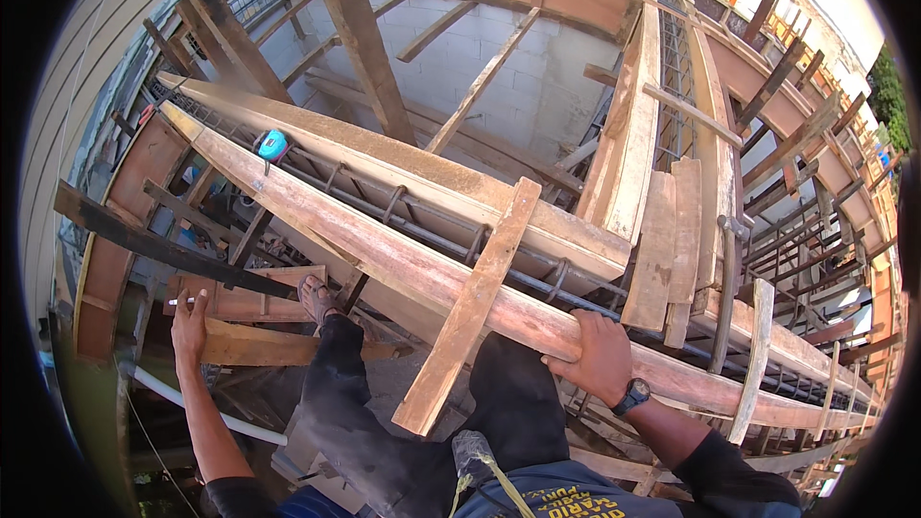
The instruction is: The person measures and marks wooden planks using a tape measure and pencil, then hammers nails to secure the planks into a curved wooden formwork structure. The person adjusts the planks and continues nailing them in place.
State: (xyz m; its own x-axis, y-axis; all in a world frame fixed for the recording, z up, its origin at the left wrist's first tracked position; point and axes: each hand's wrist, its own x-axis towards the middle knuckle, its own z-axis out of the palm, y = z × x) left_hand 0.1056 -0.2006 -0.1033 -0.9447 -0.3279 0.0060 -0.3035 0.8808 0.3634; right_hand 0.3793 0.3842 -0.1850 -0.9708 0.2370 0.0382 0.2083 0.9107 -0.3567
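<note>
My left hand (189, 328) is raised at the left, with a cigarette (176, 302) held between its fingers. On the right, my right hand (600, 357) is wrapped over the top edge of a long wooden formwork board (413, 262), its thumb on the near side and a watch on that wrist. Behind this board run steel reinforcing bars (384, 213) with bent stirrups, and a second formwork board (460, 190) bounds their far side. A short wooden crosspiece (472, 312) lies across both boards, left of my right hand. Farther left, a teal tape measure (271, 145) sits on the formwork.
Upright timber posts (360, 34) and diagonal braces (484, 80) cross the space before a grey block wall (566, 67). My sandalled foot (317, 299) stands on low timber at the left. Loose planks (654, 249) bridge the formwork corner, beside a metal pipe (727, 297).
</note>
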